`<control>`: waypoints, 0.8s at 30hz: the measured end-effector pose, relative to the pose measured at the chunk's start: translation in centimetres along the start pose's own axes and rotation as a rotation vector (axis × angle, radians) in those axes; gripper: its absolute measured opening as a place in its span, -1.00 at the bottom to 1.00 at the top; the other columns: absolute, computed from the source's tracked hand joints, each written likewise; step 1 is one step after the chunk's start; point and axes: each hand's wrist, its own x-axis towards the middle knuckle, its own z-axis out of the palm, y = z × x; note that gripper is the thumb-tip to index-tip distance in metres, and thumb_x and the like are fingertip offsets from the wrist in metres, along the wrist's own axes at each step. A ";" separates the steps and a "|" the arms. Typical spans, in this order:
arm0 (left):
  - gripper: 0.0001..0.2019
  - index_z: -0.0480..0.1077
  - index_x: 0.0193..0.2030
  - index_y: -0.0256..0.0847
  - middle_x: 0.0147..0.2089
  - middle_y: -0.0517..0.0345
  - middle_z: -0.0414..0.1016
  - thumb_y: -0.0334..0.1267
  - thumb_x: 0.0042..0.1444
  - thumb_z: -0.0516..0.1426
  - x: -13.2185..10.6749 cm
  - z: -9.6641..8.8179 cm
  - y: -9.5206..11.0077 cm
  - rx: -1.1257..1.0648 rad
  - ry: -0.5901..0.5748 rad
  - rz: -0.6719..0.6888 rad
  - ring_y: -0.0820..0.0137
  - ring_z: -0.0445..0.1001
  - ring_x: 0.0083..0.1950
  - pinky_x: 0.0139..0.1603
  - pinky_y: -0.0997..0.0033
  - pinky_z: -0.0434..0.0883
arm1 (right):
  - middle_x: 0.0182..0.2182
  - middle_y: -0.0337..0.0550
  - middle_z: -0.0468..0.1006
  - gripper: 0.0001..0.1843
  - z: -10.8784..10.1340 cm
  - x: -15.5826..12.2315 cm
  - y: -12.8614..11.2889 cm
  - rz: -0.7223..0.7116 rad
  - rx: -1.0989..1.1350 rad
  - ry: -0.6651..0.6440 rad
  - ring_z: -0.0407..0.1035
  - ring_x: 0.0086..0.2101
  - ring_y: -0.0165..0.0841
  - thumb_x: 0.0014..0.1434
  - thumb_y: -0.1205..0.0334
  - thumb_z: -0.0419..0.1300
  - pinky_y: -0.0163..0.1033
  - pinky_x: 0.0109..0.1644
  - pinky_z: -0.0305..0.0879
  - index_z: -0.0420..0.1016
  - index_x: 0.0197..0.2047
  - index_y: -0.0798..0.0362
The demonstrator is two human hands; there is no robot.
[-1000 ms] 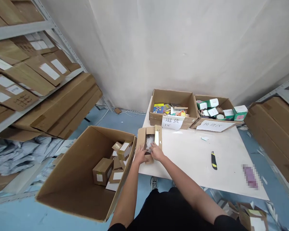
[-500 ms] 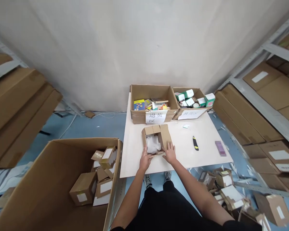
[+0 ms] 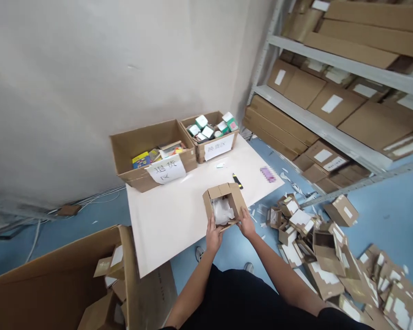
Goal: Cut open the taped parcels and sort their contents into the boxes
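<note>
A small opened cardboard box (image 3: pixel 239 198) with white wrapping (image 3: pixel 223 212) inside is lifted over the near edge of the white table (image 3: pixel 165 215). My left hand (image 3: pixel 213 234) grips its near left corner. My right hand (image 3: pixel 247 223) grips its right side. Both hands are closed on the box.
Two open cartons stand at the table's back, one with books (image 3: pixel 147 160) and one with green-white packs (image 3: pixel 211 130), each with a paper label. A utility knife (image 3: pixel 237 180) lies on the table. Opened small boxes (image 3: pixel 326 256) litter the blue floor right. A large carton (image 3: pixel 55 293) stands left. Shelves (image 3: pixel 330 133) run along the right.
The view has swung to the right. The small box has left the table top and is now held up at the table's near edge in both hands.
</note>
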 end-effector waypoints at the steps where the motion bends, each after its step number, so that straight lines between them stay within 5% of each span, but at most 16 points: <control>1: -0.77 0.65 -0.09 -0.06 0.65 0.24 -0.09 -0.34 0.24 0.16 -0.4 1.6 1.2 0.017 0.030 0.024 0.02 -0.14 0.64 0.56 -0.10 0.15 | 0.53 -0.07 0.08 -0.82 -0.3 -0.9 1.7 0.015 0.014 0.009 -0.13 0.50 -0.03 0.25 0.31 0.28 0.09 0.51 -0.04 0.71 -0.12 0.03; 7: -0.79 0.65 -0.08 -0.05 0.66 0.28 -0.12 -0.32 0.24 0.20 -1.9 11.9 10.4 0.055 0.009 0.154 -0.04 -0.13 0.64 0.52 -0.10 0.23 | 0.52 -0.06 0.10 -0.82 -3.6 -7.8 13.7 0.197 0.056 0.076 -0.11 0.49 0.00 0.26 0.32 0.26 0.06 0.46 0.07 0.71 -0.14 0.03; 14: -0.77 0.66 -0.01 0.01 0.67 0.36 -0.26 -0.27 0.24 0.24 -1.5 24.0 25.0 0.070 -0.227 0.424 -0.03 -0.03 0.62 0.55 -0.05 0.21 | 0.51 -0.01 0.12 -0.77 -10.2 -20.2 28.5 0.502 0.011 0.274 -0.14 0.48 0.05 0.28 0.34 0.23 0.12 0.45 0.05 0.70 -0.08 0.04; 24: -0.80 0.65 -0.02 -0.04 0.66 0.24 -0.13 -0.18 0.26 0.25 -2.3 37.5 44.0 0.047 -0.598 0.794 -0.10 -0.12 0.63 0.56 -0.19 0.14 | 0.51 0.01 0.12 -0.71 -16.3 -35.8 40.5 1.022 0.063 0.516 -0.19 0.48 0.07 0.36 0.28 0.13 0.21 0.43 0.03 0.69 -0.04 0.03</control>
